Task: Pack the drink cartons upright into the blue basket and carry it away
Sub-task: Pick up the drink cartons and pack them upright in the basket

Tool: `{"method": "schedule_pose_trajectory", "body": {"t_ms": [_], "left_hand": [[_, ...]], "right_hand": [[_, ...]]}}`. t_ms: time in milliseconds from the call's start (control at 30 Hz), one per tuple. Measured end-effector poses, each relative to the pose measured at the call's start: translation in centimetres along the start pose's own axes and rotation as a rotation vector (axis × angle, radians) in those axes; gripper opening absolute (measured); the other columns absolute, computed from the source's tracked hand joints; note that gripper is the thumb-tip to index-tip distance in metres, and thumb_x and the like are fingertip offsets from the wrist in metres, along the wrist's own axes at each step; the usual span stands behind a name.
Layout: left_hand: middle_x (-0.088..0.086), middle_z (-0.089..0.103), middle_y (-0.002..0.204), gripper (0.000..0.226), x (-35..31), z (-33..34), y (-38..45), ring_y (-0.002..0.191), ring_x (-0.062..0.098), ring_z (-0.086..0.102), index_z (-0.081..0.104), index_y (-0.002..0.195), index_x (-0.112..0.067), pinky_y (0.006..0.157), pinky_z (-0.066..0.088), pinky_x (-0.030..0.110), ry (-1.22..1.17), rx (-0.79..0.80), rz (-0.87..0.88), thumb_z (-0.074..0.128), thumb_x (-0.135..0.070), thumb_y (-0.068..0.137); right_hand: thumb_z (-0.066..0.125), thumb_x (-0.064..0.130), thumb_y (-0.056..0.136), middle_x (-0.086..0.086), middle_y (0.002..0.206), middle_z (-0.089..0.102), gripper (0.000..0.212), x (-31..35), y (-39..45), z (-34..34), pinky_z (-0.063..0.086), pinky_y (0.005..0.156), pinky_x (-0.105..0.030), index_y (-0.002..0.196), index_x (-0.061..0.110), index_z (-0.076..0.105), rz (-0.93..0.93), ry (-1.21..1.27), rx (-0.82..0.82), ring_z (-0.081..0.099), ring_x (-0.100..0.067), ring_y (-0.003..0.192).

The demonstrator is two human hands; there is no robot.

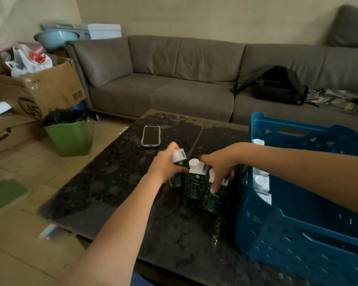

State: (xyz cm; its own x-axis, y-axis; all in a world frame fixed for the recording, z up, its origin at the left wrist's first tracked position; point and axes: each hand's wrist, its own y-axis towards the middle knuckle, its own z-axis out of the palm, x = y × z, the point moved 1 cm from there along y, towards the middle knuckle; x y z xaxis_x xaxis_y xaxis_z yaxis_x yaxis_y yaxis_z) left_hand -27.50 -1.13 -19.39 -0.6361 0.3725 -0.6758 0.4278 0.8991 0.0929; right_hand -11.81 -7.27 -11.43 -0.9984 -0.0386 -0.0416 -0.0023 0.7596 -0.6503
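Three green drink cartons with white tops stand in a row on the dark table [116, 182], just left of the blue basket [298, 240]. My left hand [165, 164] grips the left carton [179, 159], which tilts to the right. The middle carton [195, 178] stands upright and untouched between my hands. My right hand [219, 166] grips the top of the right carton [212, 200], next to the basket wall. Several more cartons [260, 182] show their white tops inside the basket along its left wall.
A phone [151, 135] lies on the table beyond the cartons. A grey sofa [174, 83] with a black backpack [277, 85] runs behind the table. A green bin [70, 133] and cardboard boxes [41, 87] stand on the floor at left.
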Motion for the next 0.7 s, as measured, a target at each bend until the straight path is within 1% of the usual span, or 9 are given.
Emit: {"method": "schedule_pose_trajectory", "body": {"t_ms": [67,133,233,333,433,500,567,633,700], "left_hand": [[0.002,0.066,0.096,0.05,0.1,-0.7,-1.2,0.091,0.024,0.065,0.047,0.103,-0.016,0.063,0.044,0.031,0.12,-0.196,-0.016,0.082,-0.035,0.071],[0.005,0.069,0.096,0.055,-0.5,-2.0,-2.4,0.089,0.026,0.067,0.05,0.103,-0.014,0.059,0.044,0.029,0.183,-0.385,-0.048,0.08,-0.046,0.069],[0.009,0.069,0.094,0.063,-3.1,-4.7,-4.0,0.086,0.028,0.068,0.048,0.102,-0.011,0.058,0.048,0.032,0.192,-0.599,-0.105,0.076,-0.057,0.068],[0.009,0.068,0.094,0.063,-7.7,-6.9,-5.6,0.086,0.027,0.068,0.046,0.103,-0.011,0.062,0.05,0.034,0.143,-0.735,-0.075,0.07,-0.061,0.072],[0.005,0.066,0.096,0.063,-12.3,-7.7,-6.7,0.087,0.023,0.067,0.047,0.106,-0.012,0.066,0.051,0.032,0.073,-0.767,-0.007,0.066,-0.063,0.074],[0.001,0.065,0.095,0.063,-14.9,-7.9,-7.2,0.084,0.017,0.065,0.047,0.108,-0.012,0.062,0.046,0.027,0.069,-0.781,0.044,0.061,-0.065,0.077],[-0.002,0.06,0.091,0.057,-17.0,-8.1,-7.7,0.077,0.011,0.055,0.046,0.108,-0.012,0.059,0.035,0.022,0.029,-0.76,0.109,0.049,-0.064,0.086],[-0.001,0.06,0.091,0.049,-18.2,-7.8,-7.7,0.076,0.012,0.053,0.045,0.109,-0.011,0.052,0.028,0.021,-0.146,-0.711,0.139,0.035,-0.057,0.096],[0.0,0.063,0.094,0.049,-18.8,-7.1,-7.2,0.079,0.016,0.06,0.044,0.112,-0.013,0.054,0.033,0.023,-0.309,-0.651,0.091,0.025,-0.056,0.098]], "right_hand": [[0.079,0.046,0.071,-0.004,0.149,0.037,0.102,0.0,-1.3,-0.7,0.046,0.101,-0.04,0.15,0.02,0.019,0.003,-0.06,-0.087,0.049,-0.029,0.126],[0.079,0.038,0.075,-0.004,0.154,0.031,0.102,0.2,-2.5,-1.3,0.037,0.109,-0.039,0.152,0.02,0.015,-0.032,-0.031,-0.271,0.037,-0.028,0.136],[0.077,0.026,0.078,-0.007,0.151,0.035,0.093,1.4,-4.0,-2.0,0.038,0.106,-0.035,0.15,0.019,0.02,-0.146,0.145,-0.522,0.039,-0.026,0.135],[0.08,0.027,0.075,-0.005,0.141,0.046,0.091,3.2,-5.0,-1.9,0.042,0.096,-0.03,0.146,0.017,0.025,-0.23,0.337,-0.629,0.047,-0.023,0.127],[0.08,0.025,0.074,-0.004,0.136,0.053,0.093,4.4,-6.4,-1.1,0.042,0.088,-0.023,0.146,0.012,0.022,-0.292,0.633,-0.83,0.053,-0.02,0.122],[0.078,0.021,0.076,-0.002,0.132,0.057,0.082,4.2,-7.8,-0.9,0.04,0.087,-0.02,0.143,0.014,0.031,-0.296,0.801,-1.037,0.055,-0.016,0.119],[0.078,0.022,0.075,0.0,0.125,0.061,0.07,3.2,-9.4,-1.0,0.041,0.087,-0.022,0.136,0.017,0.044,-0.266,0.851,-1.174,0.055,-0.012,0.113],[0.082,0.034,0.068,0.001,0.118,0.065,0.067,1.3,-11.0,-1.2,0.047,0.09,-0.031,0.126,0.02,0.053,-0.201,0.846,-1.258,0.057,-0.016,0.112],[0.085,0.037,0.063,0.002,0.117,0.065,0.069,-1.2,-13.2,-1.3,0.049,0.091,-0.033,0.124,0.019,0.055,-0.149,0.888,-1.299,0.058,-0.014,0.108]]}}
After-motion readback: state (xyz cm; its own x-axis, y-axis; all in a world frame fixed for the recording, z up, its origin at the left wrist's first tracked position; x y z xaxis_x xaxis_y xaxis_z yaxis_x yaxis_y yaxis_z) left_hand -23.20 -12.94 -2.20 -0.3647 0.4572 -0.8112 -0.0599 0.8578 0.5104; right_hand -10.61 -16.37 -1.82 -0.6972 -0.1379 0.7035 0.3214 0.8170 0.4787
